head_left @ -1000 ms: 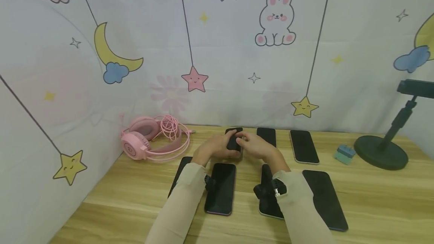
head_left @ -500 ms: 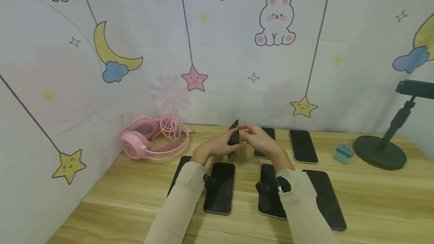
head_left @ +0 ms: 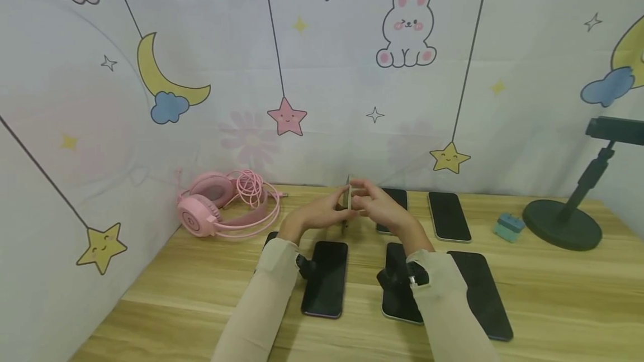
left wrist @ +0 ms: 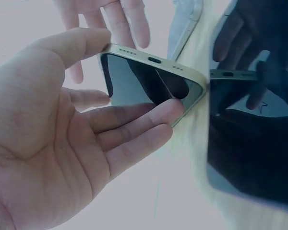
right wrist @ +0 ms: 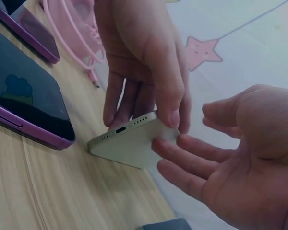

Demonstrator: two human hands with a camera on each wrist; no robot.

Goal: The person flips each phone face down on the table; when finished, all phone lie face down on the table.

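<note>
A light wooden table [head_left: 553, 306] is enclosed at the back and left by a pale fabric backdrop [head_left: 322, 71] printed with hanging stars, crescent moons, clouds and a bunny, and the whole is evenly lit by soft, diffuse light in which only faint shadows are cast.

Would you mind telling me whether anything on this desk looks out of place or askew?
Only one: the pale-backed phone stands tipped up on its long edge between the left hand and the right hand, while the other phones lie flat on the table.
</note>
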